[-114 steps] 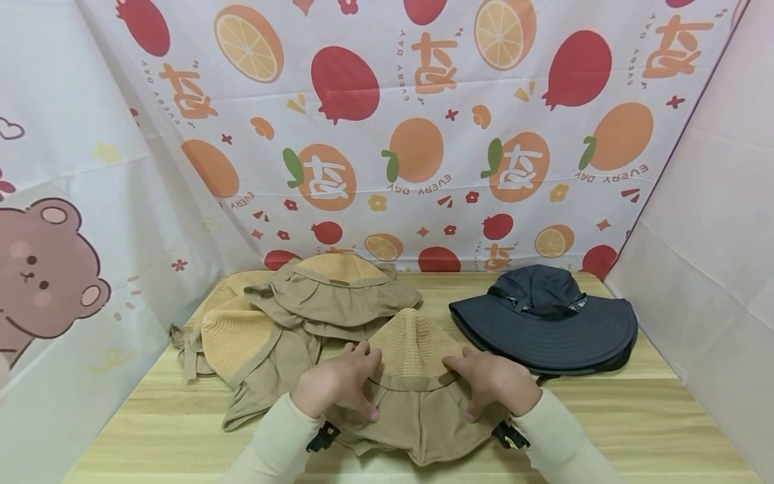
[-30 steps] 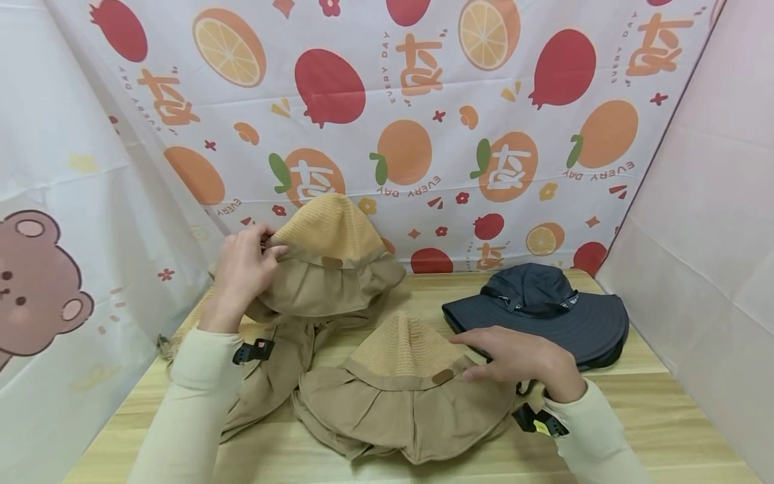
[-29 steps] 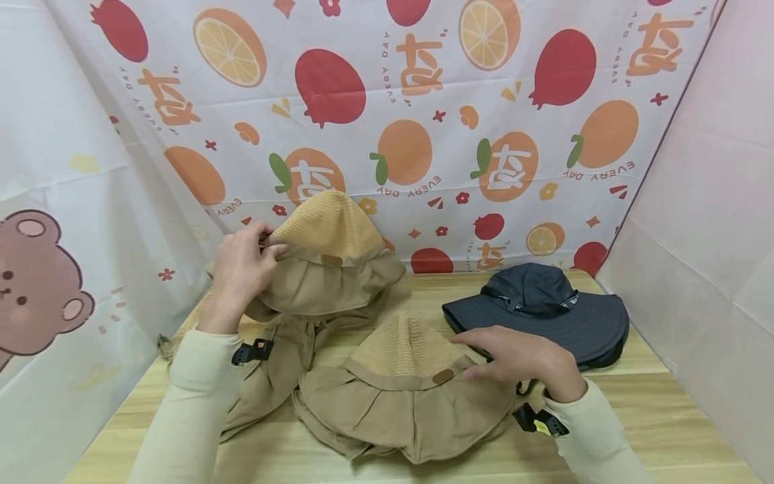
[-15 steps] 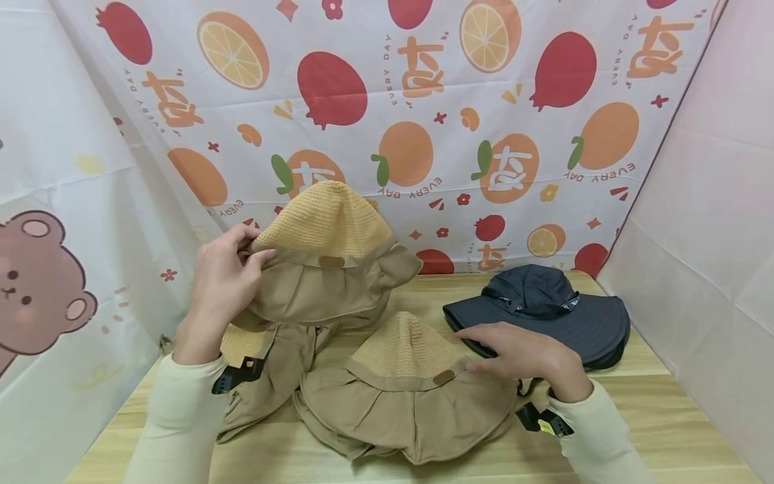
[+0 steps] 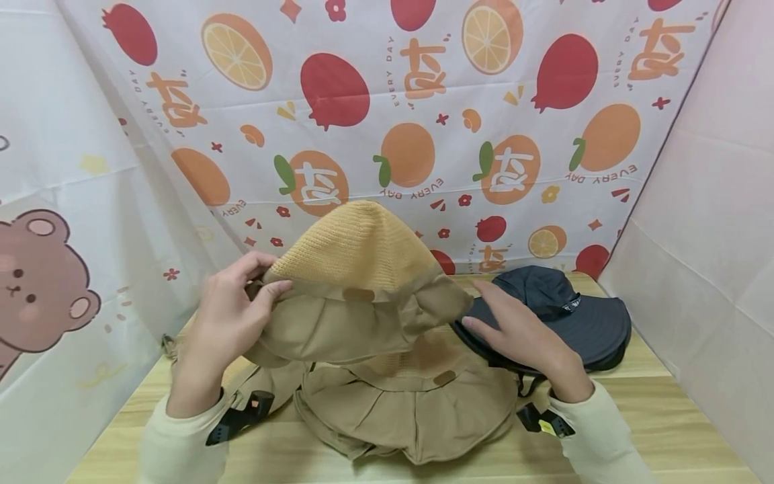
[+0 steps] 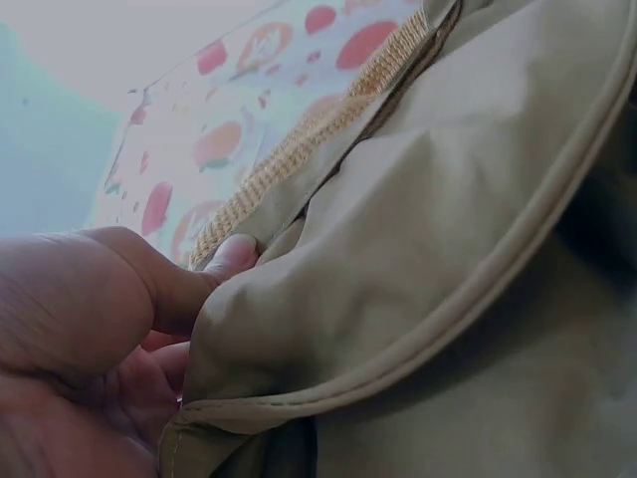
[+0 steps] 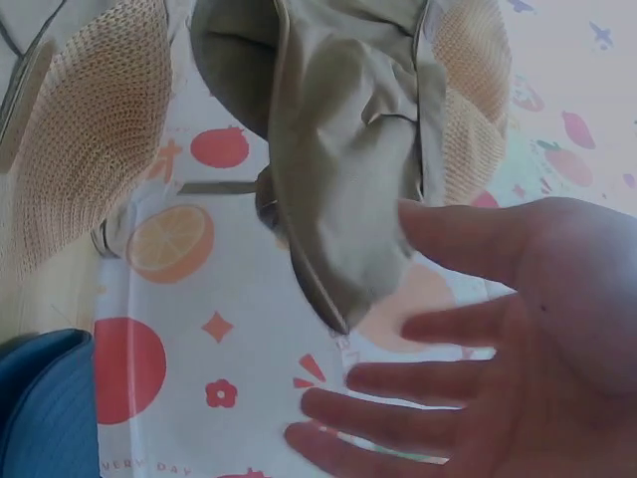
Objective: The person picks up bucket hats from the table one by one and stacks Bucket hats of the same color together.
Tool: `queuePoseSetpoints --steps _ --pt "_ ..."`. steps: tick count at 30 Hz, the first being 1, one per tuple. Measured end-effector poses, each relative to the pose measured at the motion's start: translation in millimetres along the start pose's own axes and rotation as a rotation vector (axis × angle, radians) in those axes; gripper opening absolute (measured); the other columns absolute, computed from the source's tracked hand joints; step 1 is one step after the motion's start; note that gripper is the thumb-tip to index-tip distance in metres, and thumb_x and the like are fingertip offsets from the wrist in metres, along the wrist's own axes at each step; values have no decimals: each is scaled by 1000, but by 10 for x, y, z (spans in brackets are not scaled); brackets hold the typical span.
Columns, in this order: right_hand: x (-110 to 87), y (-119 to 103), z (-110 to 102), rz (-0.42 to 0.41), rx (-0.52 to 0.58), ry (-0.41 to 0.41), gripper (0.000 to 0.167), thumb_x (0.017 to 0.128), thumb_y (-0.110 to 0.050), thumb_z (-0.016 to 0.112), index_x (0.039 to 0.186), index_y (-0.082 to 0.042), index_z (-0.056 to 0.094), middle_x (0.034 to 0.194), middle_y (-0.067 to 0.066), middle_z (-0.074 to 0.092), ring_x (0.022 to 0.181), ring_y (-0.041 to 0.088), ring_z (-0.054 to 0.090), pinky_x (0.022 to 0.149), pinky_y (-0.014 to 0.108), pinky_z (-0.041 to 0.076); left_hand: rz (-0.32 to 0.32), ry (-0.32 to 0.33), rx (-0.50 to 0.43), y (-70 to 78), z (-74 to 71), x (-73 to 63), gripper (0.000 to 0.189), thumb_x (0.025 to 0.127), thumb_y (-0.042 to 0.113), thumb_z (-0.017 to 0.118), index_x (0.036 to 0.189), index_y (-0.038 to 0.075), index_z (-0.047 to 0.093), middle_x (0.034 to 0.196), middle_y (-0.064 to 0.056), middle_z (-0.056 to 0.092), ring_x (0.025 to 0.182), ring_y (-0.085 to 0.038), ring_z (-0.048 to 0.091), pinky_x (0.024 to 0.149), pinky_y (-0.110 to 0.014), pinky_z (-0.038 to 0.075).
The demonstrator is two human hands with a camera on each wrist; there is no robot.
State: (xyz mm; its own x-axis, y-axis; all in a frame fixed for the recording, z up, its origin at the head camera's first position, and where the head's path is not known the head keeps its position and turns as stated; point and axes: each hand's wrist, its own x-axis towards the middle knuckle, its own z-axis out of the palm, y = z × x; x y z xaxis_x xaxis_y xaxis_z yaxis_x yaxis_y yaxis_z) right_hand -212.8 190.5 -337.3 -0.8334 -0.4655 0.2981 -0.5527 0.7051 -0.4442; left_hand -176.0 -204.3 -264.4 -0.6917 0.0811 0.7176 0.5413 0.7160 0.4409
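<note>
Far left, one printed bear [image 5: 42, 282] on the side curtain. Next, at least one tan hat [image 5: 285, 382] on the table [image 5: 665, 430], too covered up to count properly. Left hand [image 5: 226, 316] is pinching one straw-topped hat [image 5: 345, 252] by its band, holding it up in the air, one brown tag [image 5: 359, 294] on it. It partly hides a lower hat [image 5: 408, 417] lying on the table, also one tag. Right hand [image 5: 523, 329] is open, fingers straight, right by the raised brim; can't tell if touching. Far right, one dark hat [image 5: 589, 333], maybe stacked, can't tell.
</note>
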Motion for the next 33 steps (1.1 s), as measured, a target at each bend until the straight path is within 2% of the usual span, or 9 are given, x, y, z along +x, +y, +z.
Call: queuePoseSetpoints --steps 3,5,8,10,14,17,25,30,33 --pt "21 -16 20 28 36 37 72 103 -29 64 161 -3 29 161 22 42 145 42 46 113 61 43 20 -48 -66 28 58 -49 17 86 -5 78 100 2 71 89 -12 76 70 4 52 61 -12 40" --pt "34 -21 41 22 44 44 70 104 -30 64 160 -3 32 156 21 48 138 39 54 109 59 47 13 -70 -104 43 95 -77 18 86 -6 77 100 3 71 90 -11 75 70 3 53 62 -13 41" --pt "44 -30 69 13 50 61 59 104 -31 63 154 -5 45 139 15 65 118 28 68 98 49 55 -12 -103 -140 62 148 -112 18 87 -5 77 100 5 70 91 -10 75 73 2 53 64 -13 42" --pt "49 -33 84 0 47 92 49 104 -30 62 147 -7 54 123 10 73 101 17 71 88 41 56 -29 -119 -135 67 174 -128 17 88 -4 77 101 5 70 92 -9 75 75 1 54 66 -14 42" --pt "62 -51 97 -28 62 185 27 105 -25 62 128 -11 66 82 -3 69 71 4 58 69 27 48 -66 -147 -109 68 197 -160 16 89 -2 76 100 5 68 94 -9 77 76 0 55 66 -16 42" --pt "65 -62 90 -37 68 256 17 105 -20 61 117 -12 69 64 -7 55 58 3 47 60 24 42 -61 -145 -66 72 195 -182 16 90 0 76 101 6 67 93 -7 77 74 -2 54 66 -17 41" --pt "9 -63 22 -41 64 400 10 103 -10 61 108 -9 70 63 -5 53 53 3 40 54 24 37 88 -169 14 66 214 -191 21 94 8 74 113 12 65 85 4 69 69 -4 51 66 -22 41" --pt "-13 -71 -10 -57 80 440 9 103 -7 61 106 -8 69 63 -4 51 52 1 39 52 23 37 55 -208 94 25 242 -203 30 96 17 73 125 16 66 75 6 65 61 -4 43 62 -25 38" --pt "-14 -91 -25 -57 73 460 8 104 -7 59 106 -6 66 63 -4 51 51 0 39 51 24 37 9 -244 138 -1 263 -210 37 99 22 70 135 14 65 79 -1 68 66 -11 54 69 -32 47"
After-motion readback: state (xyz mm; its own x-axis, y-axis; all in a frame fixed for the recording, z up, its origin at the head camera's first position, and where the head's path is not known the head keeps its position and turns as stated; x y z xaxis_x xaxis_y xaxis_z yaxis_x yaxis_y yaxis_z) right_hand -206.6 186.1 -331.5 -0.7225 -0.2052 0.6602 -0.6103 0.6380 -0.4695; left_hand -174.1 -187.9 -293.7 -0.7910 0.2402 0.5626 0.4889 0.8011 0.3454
